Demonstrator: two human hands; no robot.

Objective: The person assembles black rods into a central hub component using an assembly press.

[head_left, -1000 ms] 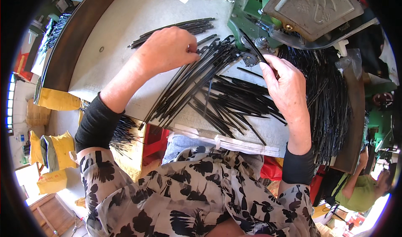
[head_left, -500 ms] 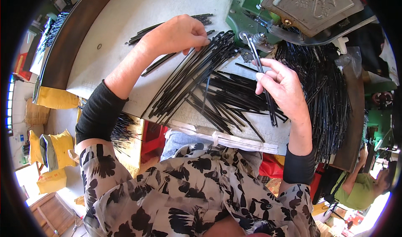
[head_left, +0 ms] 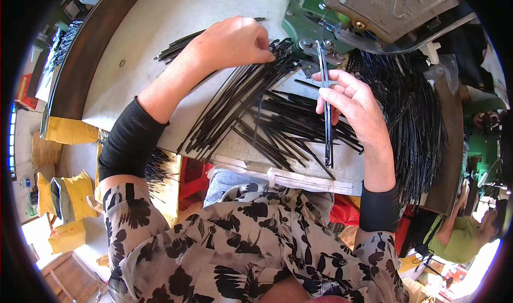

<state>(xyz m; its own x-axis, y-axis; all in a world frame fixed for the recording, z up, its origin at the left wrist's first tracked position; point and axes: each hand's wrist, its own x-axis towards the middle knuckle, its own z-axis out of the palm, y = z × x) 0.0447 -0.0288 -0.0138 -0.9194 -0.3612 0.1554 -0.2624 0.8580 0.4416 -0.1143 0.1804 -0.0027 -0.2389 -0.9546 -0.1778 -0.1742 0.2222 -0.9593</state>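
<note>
My right hand (head_left: 350, 97) pinches a pair of thin black metal rods (head_left: 327, 126), like folded umbrella ribs, between thumb and fingers. They stand almost upright in view, their shiny upper end near the green machine. At the top end of a slanting bundle of black rods (head_left: 235, 102), my left hand (head_left: 232, 43) has its fingers closed and pointing down. Whether a rod is between those fingertips is hidden. A second pile of black rods (head_left: 299, 116) lies crosswise under and beside my right hand. Several more rods (head_left: 179, 47) lie partly behind my left wrist.
A green machine (head_left: 304, 22) with a grey metal cover (head_left: 393, 6) stands at the far right of the pale worktable (head_left: 133, 41). A thick heap of black rods (head_left: 411, 126) fills the right side. The table has a raised brown rim (head_left: 80, 73). Another person (head_left: 459, 239) sits beyond, at right.
The rods in my right hand have swung from a slant to nearly upright, their lower end moving left. My left hand has shifted slightly right, over the bundle's top end.
</note>
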